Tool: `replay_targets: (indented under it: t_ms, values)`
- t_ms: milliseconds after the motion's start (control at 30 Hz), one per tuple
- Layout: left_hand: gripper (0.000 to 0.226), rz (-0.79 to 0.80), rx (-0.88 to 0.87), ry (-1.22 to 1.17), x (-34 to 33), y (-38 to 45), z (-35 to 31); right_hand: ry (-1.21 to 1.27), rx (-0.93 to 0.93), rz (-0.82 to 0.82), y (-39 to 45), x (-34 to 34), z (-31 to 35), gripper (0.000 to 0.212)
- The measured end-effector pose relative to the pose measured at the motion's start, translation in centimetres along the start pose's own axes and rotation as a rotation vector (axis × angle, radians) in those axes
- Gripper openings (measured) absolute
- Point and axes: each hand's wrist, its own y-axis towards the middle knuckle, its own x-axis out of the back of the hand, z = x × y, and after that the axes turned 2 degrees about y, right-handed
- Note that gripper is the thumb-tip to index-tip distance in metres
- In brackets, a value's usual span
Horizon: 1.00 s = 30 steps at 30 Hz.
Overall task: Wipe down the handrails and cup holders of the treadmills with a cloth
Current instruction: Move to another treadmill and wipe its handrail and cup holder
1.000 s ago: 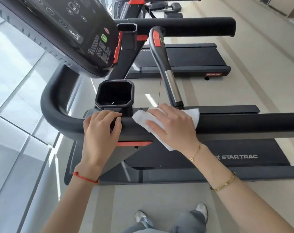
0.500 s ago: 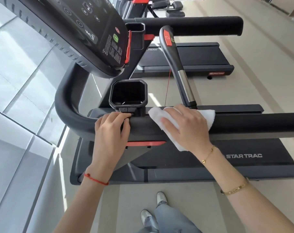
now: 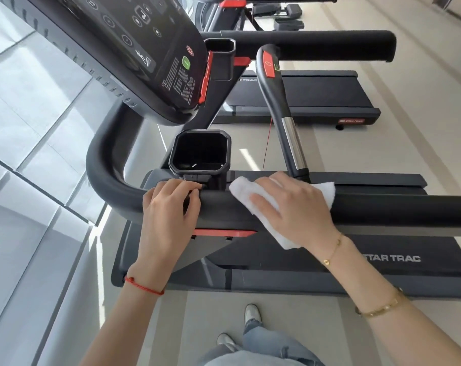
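Handrail [image 3: 398,207] of the nearest treadmill runs across the middle of the view from 9 o'clock, where it bends up toward the console [image 3: 123,48], out to 3 o'clock. A white cloth [image 3: 253,198] lies draped over its top just right of centre, spilling down the near side. The right hand [image 3: 294,210] presses it flat against the padding, fingers fairly straight and spread over the fabric, thumb toward the near face; that grip is a loose, open press rather than a pinch. The left hand [image 3: 168,215] rests at about 8 o'clock of the cloth, its fingers curled over the top of the rail where the cup holder [image 3: 200,151] mounts, steadying the body (whether the fingertips touch the small buttons there I cannot tell).

The step in hand looks like wiping the rail's inner end next to the cup holder. To do it well, wrap the cloth further round the bar so the underside is cleaned too, then draw it in one long stroke toward 3 o'clock, keeping even pressure. The cup holder at 12 o'clock of the left hand appears not yet wiped; bunch the cloth and work it round the inner walls and rim. Mind the thin red cord [image 3: 267,143] and the upright lever [image 3: 279,107] behind the cloth.
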Motion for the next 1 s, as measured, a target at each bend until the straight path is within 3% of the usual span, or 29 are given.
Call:
replay_targets:
  t_ms: [233, 400, 533, 633, 767, 833, 1000]
  values:
    - [0.008, -0.048, 0.115, -0.062, -0.2, 0.7, -0.6, 0.089, 0.236, 0.029, 0.3, -0.4, 1.3, 0.042]
    - [0.004, -0.087, 0.122, -0.084, 0.3, 3.0, 0.4, 0.475, -0.028, 0.014, 3.7, 0.8, 0.2, 0.038]
    - [0.016, -0.045, 0.107, -0.002, 0.8, 6.3, 2.2, 0.401, -0.034, -0.062, 10.7, -0.1, -0.8, 0.039]
    - [0.024, 0.026, 0.103, 0.035, 0.7, 8.6, 3.3, 0.355, -0.009, 0.108, 15.4, -2.5, -0.4, 0.042]
    - [0.027, 0.108, 0.082, 0.029, 0.1, 10.7, 5.0, 0.271, 0.078, 0.498, 19.5, -6.1, 0.9, 0.045]
    - [0.028, 0.122, 0.065, 0.008, -0.1, 11.3, 5.8, 0.274, 0.051, 0.539, 20.1, -6.7, 0.9, 0.044]
    - [0.030, 0.178, 0.028, -0.046, -0.5, 12.0, 7.0, 0.388, -0.185, 0.469, 17.2, -5.7, -1.4, 0.041]
